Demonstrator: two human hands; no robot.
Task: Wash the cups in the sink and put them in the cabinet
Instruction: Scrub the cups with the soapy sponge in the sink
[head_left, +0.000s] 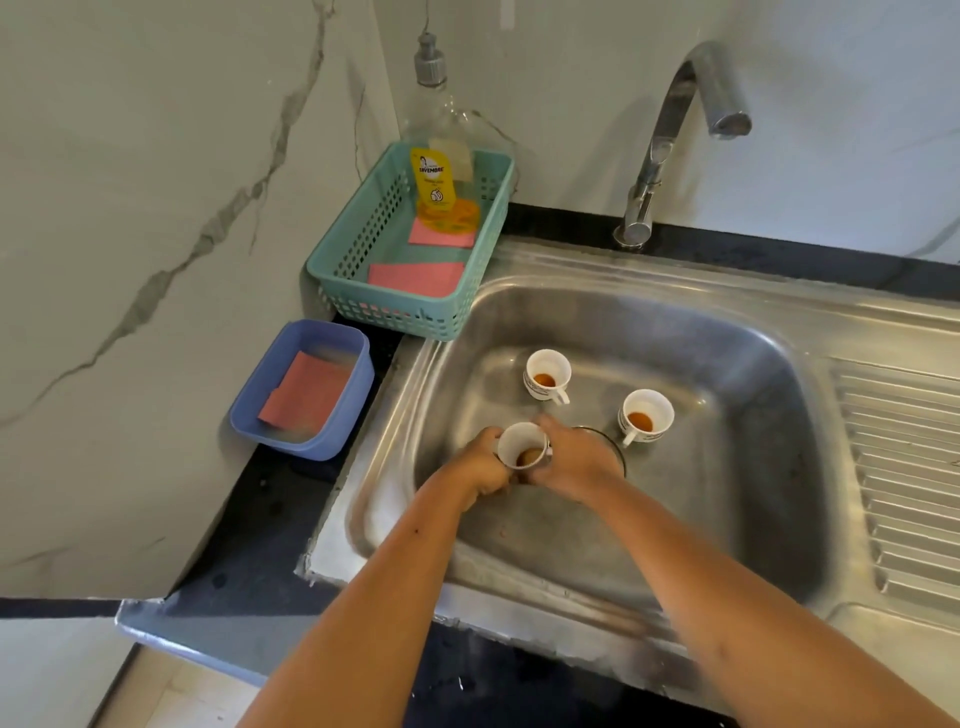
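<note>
Marble-veined wall backed a black bench (270, 519) with a steel sink (753, 519) set into it. Three white cups were in the basin, all mouth-up with brown dregs in the bottom. Both hands were on the cup (521, 444) at the basin's near left: the left hand (483, 465) curled round its left wall, the right hand (574, 462) closed on its right side, where the handle seemed to be, mostly hidden. Its long axis ran near vertical, mouth tipped slightly toward the camera. Whether it rested on the basin floor or was lifted, I could not tell.

A back cup (547, 375) and a right cup (645, 417) stood apart from the hands, handles pointing toward the near side. The tap (675, 119) rose beyond the basin's far rim, its spout away to the right, on the right hand's side and dry. For rinsing, the cup would probably have to travel back and right. A basket (337, 291) holding soap (434, 176) sat to the far left, nearer the left hand.
</note>
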